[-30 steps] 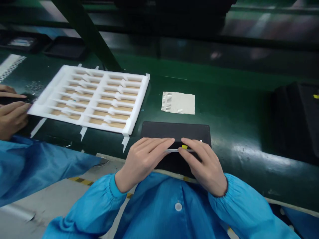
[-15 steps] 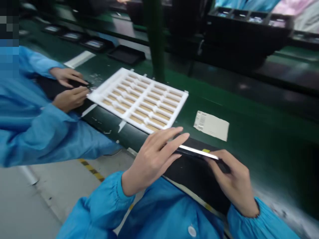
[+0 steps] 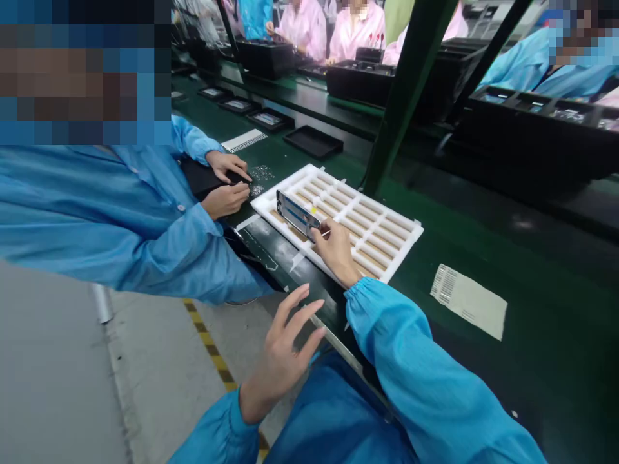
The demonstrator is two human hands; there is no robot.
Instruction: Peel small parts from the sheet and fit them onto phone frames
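1. Right hand (image 3: 333, 248): pinching a phone (image 3: 296, 214) by its near end, thumb on the screen side and fingers round the back. Only a small gap between the digits, basically just the phone's thickness.
2. The phone is over the near-left part of the white slotted tray (image 3: 286, 183), standing on its long edge with the screen towards the near side. Can't tell if its lower edge touches the slots. There's a little yellow tab (image 3: 314, 209) at its top edge.
3. Left hand (image 3: 283, 357): nothing in it, fingers spread and loosely curled. It's off the near side of the tray, well apart from it.
4. Left of the tray, a co-worker's hands (image 3: 226, 200) are close together, with tiny shiny bits (image 3: 262, 173) scattered between them and the tray. Can't make out what they've got.
5. Right of the tray: a pale sheet (image 3: 469, 301) with dark marks at one end. Behind the tray: a shallow black tray (image 3: 313, 140) and a green post (image 3: 403, 96).
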